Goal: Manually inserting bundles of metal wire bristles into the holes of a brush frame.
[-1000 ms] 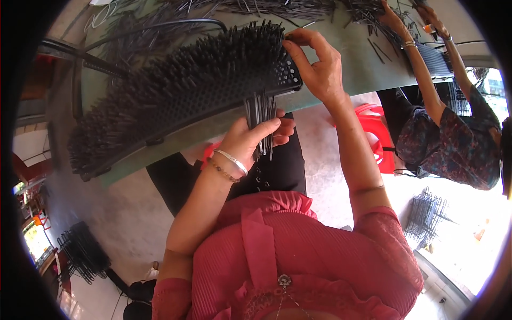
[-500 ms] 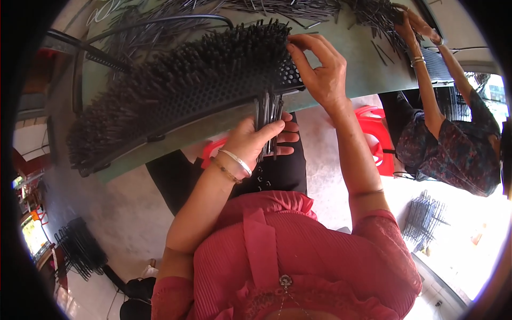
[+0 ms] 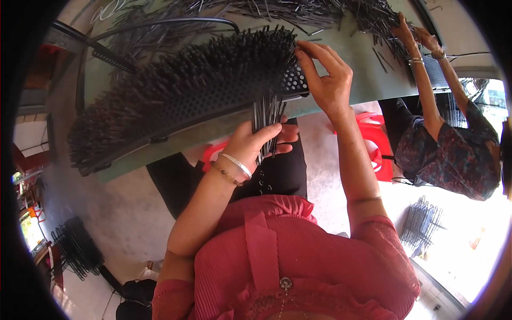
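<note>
A long black perforated rack (image 3: 213, 105) lies slantwise along the near table edge. Short dark rods (image 3: 181, 72) stand densely in most of its holes; the near strip and the right end show bare holes. My left hand (image 3: 246, 140) grips a bundle of thin dark rods (image 3: 269, 114) just in front of the rack, thumb across them and fingers behind. At the rack's right end, my right hand (image 3: 333, 77) has thumb and forefinger pinched together beside the outermost standing rods. Whatever those fingertips hold is too small and hidden to make out.
Loose dark rods (image 3: 288, 13) are heaped along the back of the green table (image 3: 352, 64). Bent black bars (image 3: 160, 22) rise behind the rack. A co-worker's hands (image 3: 410, 40) handle rods at the far right. A red stool (image 3: 373, 141) stands below the table.
My right hand has shifted slightly along the rack's right end, still pinching. My left hand keeps its bundle, now tilted a little differently. The co-worker's hands have moved slightly.
</note>
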Demonstrator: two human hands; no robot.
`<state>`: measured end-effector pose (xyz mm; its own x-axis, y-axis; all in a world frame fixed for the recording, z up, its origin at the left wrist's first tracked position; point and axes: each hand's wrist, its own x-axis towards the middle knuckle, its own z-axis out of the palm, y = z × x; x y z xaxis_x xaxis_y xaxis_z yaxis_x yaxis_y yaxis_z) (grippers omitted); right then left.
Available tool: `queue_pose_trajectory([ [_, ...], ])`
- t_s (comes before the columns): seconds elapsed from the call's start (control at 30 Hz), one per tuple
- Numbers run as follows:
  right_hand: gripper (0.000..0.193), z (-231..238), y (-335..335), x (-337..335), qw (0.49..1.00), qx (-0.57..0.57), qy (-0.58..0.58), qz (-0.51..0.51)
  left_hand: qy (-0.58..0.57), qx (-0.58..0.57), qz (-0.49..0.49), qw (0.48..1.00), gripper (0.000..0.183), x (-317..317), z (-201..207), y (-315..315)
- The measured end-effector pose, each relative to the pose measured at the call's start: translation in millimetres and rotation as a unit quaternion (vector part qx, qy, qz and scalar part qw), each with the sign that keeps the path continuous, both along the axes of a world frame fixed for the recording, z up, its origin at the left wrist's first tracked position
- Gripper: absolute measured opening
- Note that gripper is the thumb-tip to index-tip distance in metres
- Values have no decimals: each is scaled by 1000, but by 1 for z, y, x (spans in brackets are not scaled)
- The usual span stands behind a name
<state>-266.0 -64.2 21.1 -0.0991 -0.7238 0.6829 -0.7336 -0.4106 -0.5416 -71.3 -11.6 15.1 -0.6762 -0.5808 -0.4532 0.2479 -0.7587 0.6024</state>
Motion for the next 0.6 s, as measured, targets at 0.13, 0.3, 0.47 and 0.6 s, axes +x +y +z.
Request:
queue_pose_trajectory([
  [0.13, 19, -2, 0, 1, 1000, 1, 4, -11, -19, 3, 30, 999, 28, 1, 2, 3],
  [0.3, 18, -5, 0, 4, 999, -13, 10, -47, -45, 45, 26, 998, 30, 4, 5, 3],
  [0.47, 18, -9, 3, 5, 999, -16, 7, -45, -35, 22, 5, 999, 33, 12, 4, 8],
  [0.6, 12, 7, 19, 16, 995, -18, -29, -90, -18, 12, 40, 999, 31, 19, 8, 6],
])
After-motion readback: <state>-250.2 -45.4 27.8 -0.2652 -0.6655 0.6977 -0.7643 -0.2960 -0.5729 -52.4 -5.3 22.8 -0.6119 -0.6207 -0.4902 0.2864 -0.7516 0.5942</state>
